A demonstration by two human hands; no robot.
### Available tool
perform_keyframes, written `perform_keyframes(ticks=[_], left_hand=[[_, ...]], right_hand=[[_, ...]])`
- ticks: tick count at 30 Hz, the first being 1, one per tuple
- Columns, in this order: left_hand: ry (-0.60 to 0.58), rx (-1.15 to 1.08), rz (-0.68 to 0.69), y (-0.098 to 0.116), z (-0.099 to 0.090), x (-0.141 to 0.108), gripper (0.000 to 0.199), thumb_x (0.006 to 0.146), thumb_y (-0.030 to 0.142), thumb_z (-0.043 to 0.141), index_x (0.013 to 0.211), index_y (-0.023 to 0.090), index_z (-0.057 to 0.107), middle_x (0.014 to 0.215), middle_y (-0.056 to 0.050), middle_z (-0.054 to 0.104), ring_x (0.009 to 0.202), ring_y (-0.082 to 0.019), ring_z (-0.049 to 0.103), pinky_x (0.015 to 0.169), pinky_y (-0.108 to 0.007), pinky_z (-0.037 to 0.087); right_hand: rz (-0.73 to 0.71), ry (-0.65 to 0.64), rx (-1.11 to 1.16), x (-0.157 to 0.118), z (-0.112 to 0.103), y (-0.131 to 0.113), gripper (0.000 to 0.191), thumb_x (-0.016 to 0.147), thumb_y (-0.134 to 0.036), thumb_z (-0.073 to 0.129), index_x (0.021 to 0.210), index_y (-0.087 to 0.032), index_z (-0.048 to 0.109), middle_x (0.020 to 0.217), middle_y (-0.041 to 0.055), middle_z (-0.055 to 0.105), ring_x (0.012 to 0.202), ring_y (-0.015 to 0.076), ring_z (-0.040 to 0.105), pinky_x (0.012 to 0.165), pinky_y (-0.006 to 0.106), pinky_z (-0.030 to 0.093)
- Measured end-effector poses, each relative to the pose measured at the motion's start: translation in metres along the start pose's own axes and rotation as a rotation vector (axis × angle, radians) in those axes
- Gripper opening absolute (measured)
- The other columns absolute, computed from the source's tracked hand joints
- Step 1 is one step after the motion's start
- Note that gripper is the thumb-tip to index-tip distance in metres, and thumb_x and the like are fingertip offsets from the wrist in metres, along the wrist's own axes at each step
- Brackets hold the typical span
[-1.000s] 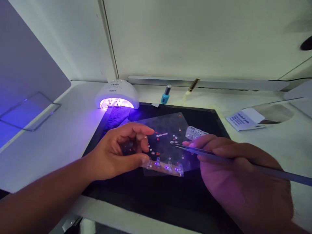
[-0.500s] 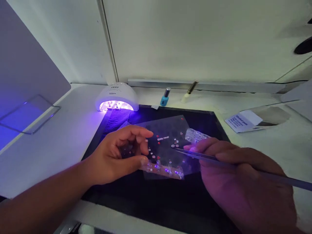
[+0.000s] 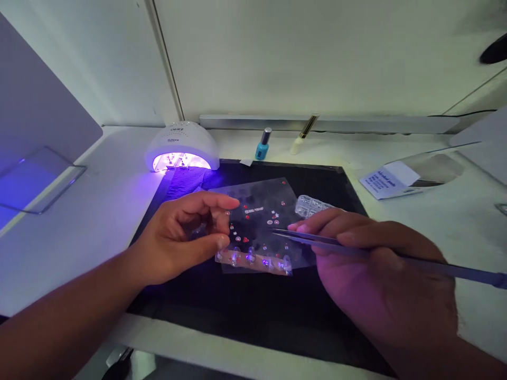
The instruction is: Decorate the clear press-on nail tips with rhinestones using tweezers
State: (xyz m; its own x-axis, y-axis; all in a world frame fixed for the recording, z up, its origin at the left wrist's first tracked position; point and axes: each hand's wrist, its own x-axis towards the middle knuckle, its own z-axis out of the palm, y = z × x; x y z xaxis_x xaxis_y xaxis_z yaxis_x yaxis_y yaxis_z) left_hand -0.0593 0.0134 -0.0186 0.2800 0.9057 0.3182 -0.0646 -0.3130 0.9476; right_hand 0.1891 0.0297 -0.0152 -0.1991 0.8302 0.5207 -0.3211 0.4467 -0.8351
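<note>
In the head view, the right hand [image 3: 390, 279] is clamped on tweezers [image 3: 443, 268] in a pen-like grip, likely for fine control, their points over the clear sheet [image 3: 273, 192]. The left hand [image 3: 168, 240] curves with thumb and forefinger apart, perhaps for steadiness; whether it touches the gem-dotted strip [image 3: 257, 262] on the sheet's near edge, I cannot tell. Beneath lies a dark mat [image 3: 245, 311] on the white desk [image 3: 119, 179], a glowing lamp [image 3: 184, 138] far left, before a pale wall [image 3: 317, 58].
</note>
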Motion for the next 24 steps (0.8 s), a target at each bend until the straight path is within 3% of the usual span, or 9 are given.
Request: perform_keyframes(ticks=[6, 24], left_hand=[[0.019, 0.016, -0.021, 0.0000, -0.0002, 0.0002, 0.035, 0.083, 0.011, 0.073, 0.115, 0.024, 0.071, 0.078, 0.001, 0.065, 0.069, -0.009, 0.061, 0.064, -0.018, 0.053], [0.081, -0.003, -0.035, 0.0000, -0.0019, 0.0010, 0.032, 0.081, 0.011, 0.073, 0.108, 0.028, 0.075, 0.075, 0.001, 0.063, 0.064, -0.009, 0.057, 0.057, -0.018, 0.050]], right_hand=[[0.017, -0.001, -0.022, -0.0006, -0.0021, 0.0021, 0.011, 0.084, -0.032, 0.072, 0.090, -0.029, 0.081, 0.076, 0.0035, 0.075, 0.079, 0.0247, 0.070, 0.076, 0.044, 0.061], [-0.039, -0.064, 0.030, -0.0030, 0.0021, 0.0037, 0.017, 0.089, -0.027, 0.065, 0.094, -0.023, 0.081, 0.072, 0.0056, 0.072, 0.079, 0.0243, 0.071, 0.070, 0.041, 0.059]])
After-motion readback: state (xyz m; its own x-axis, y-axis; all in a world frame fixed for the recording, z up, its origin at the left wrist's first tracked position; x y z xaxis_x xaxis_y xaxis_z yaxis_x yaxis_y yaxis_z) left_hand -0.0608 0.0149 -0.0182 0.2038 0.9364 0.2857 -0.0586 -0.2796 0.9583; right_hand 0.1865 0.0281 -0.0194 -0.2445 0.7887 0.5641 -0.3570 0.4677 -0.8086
